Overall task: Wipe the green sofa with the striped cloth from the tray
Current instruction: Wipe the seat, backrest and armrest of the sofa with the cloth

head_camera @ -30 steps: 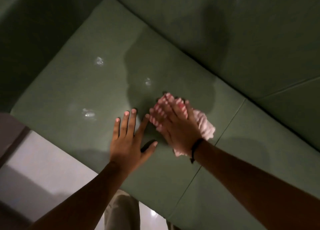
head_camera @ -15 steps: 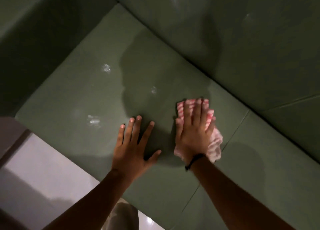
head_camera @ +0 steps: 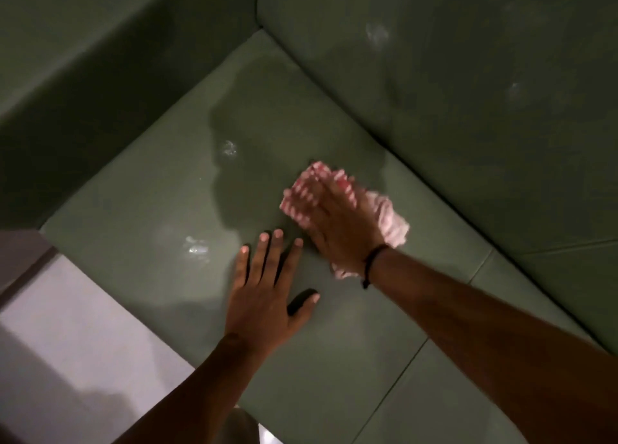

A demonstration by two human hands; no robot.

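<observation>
1. Green sofa [head_camera: 140, 243]: fills most of the view. Seat cushion runs into the corner where the armrest and backrest meet. A seam splits this cushion from the next one.
2. Floor [head_camera: 67, 343]: pale, just beyond the sofa's front edge.
3. Damp-looking darker patch [head_camera: 267, 126] on the seat, spreading from the corner toward the hands; a few shiny wet spots beside it, more on the backrest.
4. Left hand [head_camera: 264, 296]: flat on the seat near the sofa's front edge, fingers spread, holding nothing.
5. Right hand [head_camera: 337, 223]: palm down, pressing the cloth onto the seat, closer to the backrest than the left hand; fingers blurred.
6. Striped cloth [head_camera: 388, 219]: pink and white, bunched under the right hand, sticking out at the fingertips and wrist.
7. Dark wristband [head_camera: 373, 259] on the right wrist.
</observation>
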